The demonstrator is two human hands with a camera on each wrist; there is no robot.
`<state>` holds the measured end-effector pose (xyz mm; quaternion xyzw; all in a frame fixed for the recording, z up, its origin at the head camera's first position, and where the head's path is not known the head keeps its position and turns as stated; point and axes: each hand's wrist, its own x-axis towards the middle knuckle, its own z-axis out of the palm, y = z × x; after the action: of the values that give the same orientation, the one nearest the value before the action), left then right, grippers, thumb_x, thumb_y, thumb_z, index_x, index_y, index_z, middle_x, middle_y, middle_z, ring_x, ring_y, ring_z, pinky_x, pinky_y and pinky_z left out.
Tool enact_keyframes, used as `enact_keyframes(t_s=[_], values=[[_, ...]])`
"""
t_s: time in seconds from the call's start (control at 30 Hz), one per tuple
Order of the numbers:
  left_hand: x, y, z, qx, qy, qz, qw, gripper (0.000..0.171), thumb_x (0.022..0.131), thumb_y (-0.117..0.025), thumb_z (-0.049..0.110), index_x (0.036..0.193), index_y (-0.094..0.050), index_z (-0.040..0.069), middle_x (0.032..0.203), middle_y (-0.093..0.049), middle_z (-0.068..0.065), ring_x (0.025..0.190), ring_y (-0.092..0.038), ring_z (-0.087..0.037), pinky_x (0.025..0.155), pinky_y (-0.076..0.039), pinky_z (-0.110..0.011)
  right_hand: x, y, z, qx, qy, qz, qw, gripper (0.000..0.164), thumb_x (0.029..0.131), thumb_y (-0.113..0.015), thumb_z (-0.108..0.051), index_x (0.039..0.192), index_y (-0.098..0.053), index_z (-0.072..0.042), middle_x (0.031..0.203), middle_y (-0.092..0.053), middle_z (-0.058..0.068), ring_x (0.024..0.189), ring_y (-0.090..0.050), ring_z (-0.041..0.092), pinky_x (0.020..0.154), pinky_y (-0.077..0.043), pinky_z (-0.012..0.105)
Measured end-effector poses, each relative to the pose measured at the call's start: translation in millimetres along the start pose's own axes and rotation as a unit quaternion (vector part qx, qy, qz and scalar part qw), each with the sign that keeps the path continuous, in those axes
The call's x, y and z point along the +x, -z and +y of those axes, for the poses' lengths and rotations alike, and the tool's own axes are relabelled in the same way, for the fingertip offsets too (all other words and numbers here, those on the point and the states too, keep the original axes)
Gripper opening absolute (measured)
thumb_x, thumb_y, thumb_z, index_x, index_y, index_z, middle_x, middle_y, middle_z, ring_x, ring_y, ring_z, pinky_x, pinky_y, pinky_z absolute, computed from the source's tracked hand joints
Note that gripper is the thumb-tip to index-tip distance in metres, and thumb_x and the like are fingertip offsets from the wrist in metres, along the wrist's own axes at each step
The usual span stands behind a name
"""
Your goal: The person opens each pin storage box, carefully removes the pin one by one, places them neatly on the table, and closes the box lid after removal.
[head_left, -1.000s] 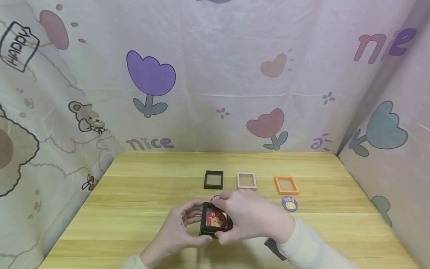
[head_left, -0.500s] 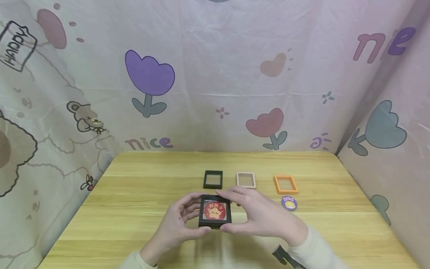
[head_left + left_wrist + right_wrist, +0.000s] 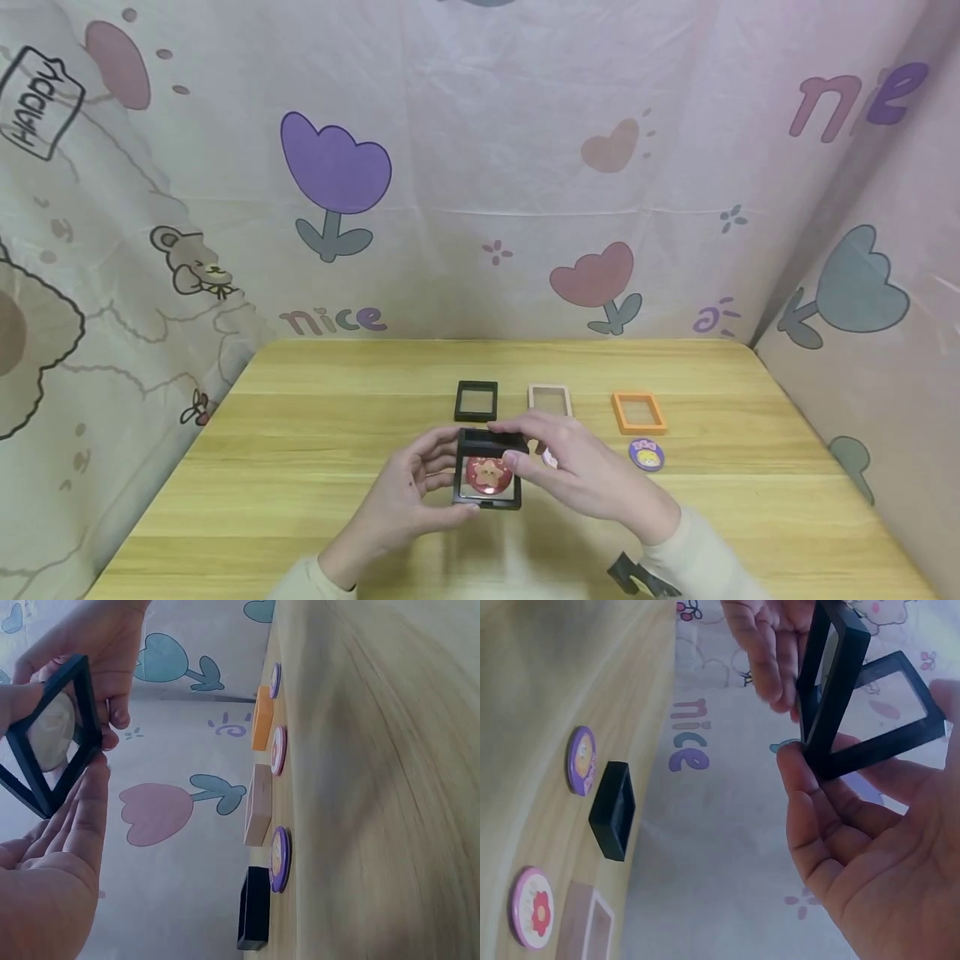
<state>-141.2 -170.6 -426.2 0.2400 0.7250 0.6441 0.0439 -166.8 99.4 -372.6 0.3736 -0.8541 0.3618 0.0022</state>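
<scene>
A black square display frame (image 3: 487, 503) is held up above the table, its two hinged halves spread apart in the right wrist view. Inside, against the clear film, is a red round badge with a star face (image 3: 489, 473); its pale back (image 3: 51, 733) shows in the left wrist view. My left hand (image 3: 405, 496) grips the frame's left side, thumb at the near edge and fingers behind. With thumb and fingers my right hand (image 3: 600, 479) holds the raised half (image 3: 889, 750) on the right. Part of that half is hidden by the right hand in the head view.
Further back on the wooden table (image 3: 337, 417) lie another black frame (image 3: 476, 402), a pale pink frame (image 3: 550, 390) and an orange frame (image 3: 639, 414). Round badges lie before them: one purple (image 3: 647, 455), one pink flower (image 3: 534, 907), another purple (image 3: 582, 760). Printed cloth hangs behind.
Half a second ago the held frame's halves lay together, the badge facing up. Now my right hand has lifted one half away, parting them, and the frame has tilted. My left hand keeps its grip.
</scene>
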Motion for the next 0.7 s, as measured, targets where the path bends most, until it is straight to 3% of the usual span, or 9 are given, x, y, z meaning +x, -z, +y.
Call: enact_keyframes(t_s=[0.23,0.4,0.7], values=[[2.4,0.7,0.7,-0.015,0.053,-0.011,0.9984,0.084,0.08,-0.091,0.006,0.151,-0.049,-0.005,0.126,-0.071,-0.022,0.104,-0.074,-0.016,0.093,-0.065,-0.028,7.5,-3.5,7.1,0.04,-0.035,-0.002,0.999,0.033,0.115,-0.049,-0.033,0.139,-0.069,-0.024,0.132,-0.074,-0.01,0.106,-0.066,0.007,0.087,-0.056,0.028],[4.9,2.9,0.9,-0.053,0.095,-0.016,0.9939,0.091,0.079,-0.091,0.002,0.156,-0.042,-0.007,0.115,-0.073,-0.013,0.096,-0.073,-0.014,0.087,-0.065,-0.026,13.0,-5.0,11.7,0.051,-0.05,0.002,0.997,0.034,0.116,-0.045,-0.033,0.135,-0.071,-0.022,0.122,-0.077,-0.008,0.102,-0.067,0.009,0.084,-0.055,0.027],[5.3,4.1,-1.9,-0.103,0.114,-0.018,0.988,0.099,0.081,-0.088,-0.001,0.16,-0.03,-0.01,0.107,-0.074,-0.003,0.094,-0.074,-0.013,0.09,-0.066,-0.028,19.3,-6.6,16.0,0.042,-0.045,0.018,0.998,0.036,0.117,-0.041,-0.032,0.133,-0.071,-0.017,0.114,-0.079,-0.006,0.111,-0.073,0.014,0.098,-0.061,0.039]])
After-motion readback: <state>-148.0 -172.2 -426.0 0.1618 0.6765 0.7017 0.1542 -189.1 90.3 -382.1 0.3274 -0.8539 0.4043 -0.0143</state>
